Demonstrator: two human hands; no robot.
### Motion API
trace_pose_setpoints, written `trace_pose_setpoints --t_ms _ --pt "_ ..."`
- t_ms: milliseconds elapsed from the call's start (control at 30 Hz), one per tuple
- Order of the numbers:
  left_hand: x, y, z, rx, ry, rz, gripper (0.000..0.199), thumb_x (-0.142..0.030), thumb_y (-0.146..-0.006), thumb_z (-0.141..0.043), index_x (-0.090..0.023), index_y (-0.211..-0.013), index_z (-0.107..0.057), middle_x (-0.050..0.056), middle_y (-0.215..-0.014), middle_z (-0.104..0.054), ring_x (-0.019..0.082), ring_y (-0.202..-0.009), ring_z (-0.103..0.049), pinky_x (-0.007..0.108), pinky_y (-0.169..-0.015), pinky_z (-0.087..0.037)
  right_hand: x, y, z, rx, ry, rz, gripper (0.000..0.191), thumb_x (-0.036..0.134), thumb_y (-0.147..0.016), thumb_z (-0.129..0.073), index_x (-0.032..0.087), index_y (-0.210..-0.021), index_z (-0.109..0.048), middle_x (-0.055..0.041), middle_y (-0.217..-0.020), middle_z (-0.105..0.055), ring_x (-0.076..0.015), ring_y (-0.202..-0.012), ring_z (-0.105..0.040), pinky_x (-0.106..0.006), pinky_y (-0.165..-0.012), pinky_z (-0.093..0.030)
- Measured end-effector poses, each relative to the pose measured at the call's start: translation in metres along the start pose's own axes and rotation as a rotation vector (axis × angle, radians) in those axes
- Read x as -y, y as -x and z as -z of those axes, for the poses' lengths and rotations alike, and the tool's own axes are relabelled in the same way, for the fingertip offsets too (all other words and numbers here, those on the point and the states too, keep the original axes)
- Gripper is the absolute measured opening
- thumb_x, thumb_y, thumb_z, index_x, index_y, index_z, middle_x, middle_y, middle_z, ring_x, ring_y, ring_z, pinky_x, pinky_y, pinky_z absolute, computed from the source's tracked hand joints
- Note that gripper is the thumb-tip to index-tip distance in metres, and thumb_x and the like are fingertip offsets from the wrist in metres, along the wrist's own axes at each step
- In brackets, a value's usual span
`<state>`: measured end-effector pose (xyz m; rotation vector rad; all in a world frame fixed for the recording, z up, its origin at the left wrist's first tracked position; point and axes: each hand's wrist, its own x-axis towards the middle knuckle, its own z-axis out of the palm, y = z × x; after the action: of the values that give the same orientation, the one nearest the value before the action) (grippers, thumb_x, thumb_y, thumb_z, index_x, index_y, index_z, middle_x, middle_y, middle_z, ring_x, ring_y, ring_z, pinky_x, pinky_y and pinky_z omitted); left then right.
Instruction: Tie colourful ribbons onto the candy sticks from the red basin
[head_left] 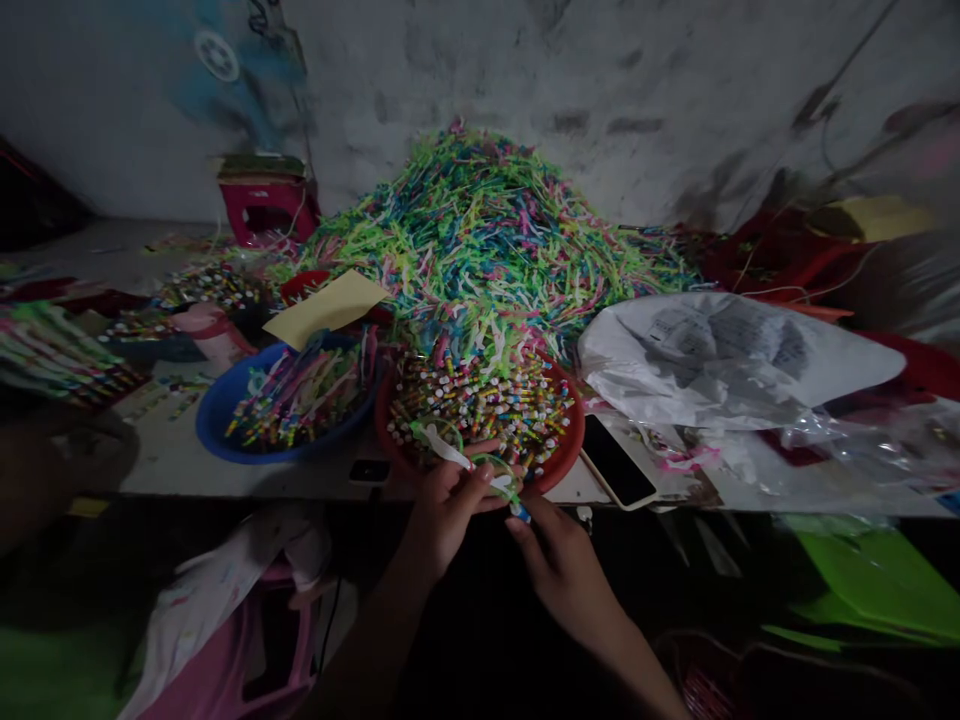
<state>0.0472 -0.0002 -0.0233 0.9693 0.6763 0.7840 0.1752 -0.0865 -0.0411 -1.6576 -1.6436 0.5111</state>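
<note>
Over the front rim of a red basin (576, 440), my left hand (450, 505) is closed on a thin green and white strip (444, 447). Just to its right, my right hand (559, 555) pinches a small blue piece (520, 512) at the lower end of the green strands. The two hands nearly meet. Many short multicoloured sticks with white ends (480, 400) fill the red basin. What the strip is made of I cannot make out in this dim light.
Behind the basin rises a big heap of coloured strips (487, 230). A blue basin (214, 440) with more strips stands left, a yellow card (326, 308) above it. A phone (619, 465) and white plastic bag (720, 360) lie right. Another person's arm (37, 470) shows far left.
</note>
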Motion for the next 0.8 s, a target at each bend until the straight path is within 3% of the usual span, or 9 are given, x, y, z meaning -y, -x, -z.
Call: trace_pose_setpoints --t_ms 233,500,600,733,800 --pt "0.0 0.002 0.002 -0.022 -0.02 0.001 0.059 -0.043 -0.079 -0.063 -0.011 -0.127 -0.05 0.016 -0.103 -0.07 0.027 -0.095 -0.067 0.038 -0.081 -0.054 0.005 0.001 0.001 -0.02 0.017 0.012 0.019 0.027 -0.095 -0.037 0.023 -0.106 -0.052 -0.0045 -0.097 -0.063 -0.0178 -0.089 -0.061 -0.029 -0.081 -0.047" --pt "0.0 -0.001 0.008 0.056 -0.123 0.004 0.054 -0.043 -0.081 -0.06 -0.012 -0.125 -0.052 0.014 -0.101 -0.071 0.026 -0.097 -0.066 0.036 -0.081 -0.054 0.008 0.002 0.002 0.056 0.075 -0.056 0.022 0.03 -0.095 -0.035 0.021 -0.103 -0.054 -0.0067 -0.095 -0.063 -0.0213 -0.088 -0.06 -0.035 -0.079 -0.046" --pt "-0.003 0.001 0.01 0.076 -0.142 0.013 0.051 -0.041 -0.082 -0.06 -0.011 -0.122 -0.055 0.014 -0.101 -0.071 0.026 -0.097 -0.066 0.037 -0.086 -0.051 0.008 0.001 0.003 0.123 -0.101 -0.067 0.021 0.032 -0.095 -0.038 0.02 -0.101 -0.054 -0.0051 -0.09 -0.062 -0.0185 -0.084 -0.059 -0.032 -0.078 -0.046" --pt "-0.006 0.008 0.011 0.115 -0.14 0.029 0.046 -0.04 -0.085 -0.056 -0.013 -0.122 -0.055 0.012 -0.102 -0.071 0.025 -0.098 -0.066 0.039 -0.091 -0.047 0.007 0.001 0.007 0.235 -0.486 -0.109 0.026 0.04 -0.094 -0.038 0.02 -0.092 -0.053 0.0003 -0.074 -0.055 -0.0106 -0.057 -0.051 -0.023 -0.056 -0.045" --pt "-0.006 0.013 0.011 0.133 -0.139 0.034 0.042 -0.038 -0.086 -0.055 -0.014 -0.12 -0.057 0.012 -0.104 -0.071 0.024 -0.1 -0.065 0.038 -0.094 -0.046 0.007 0.003 0.006 0.219 -0.514 -0.111 0.028 0.042 -0.094 -0.04 0.019 -0.085 -0.054 0.0012 -0.069 -0.053 -0.0099 -0.054 -0.048 -0.021 -0.05 -0.042"
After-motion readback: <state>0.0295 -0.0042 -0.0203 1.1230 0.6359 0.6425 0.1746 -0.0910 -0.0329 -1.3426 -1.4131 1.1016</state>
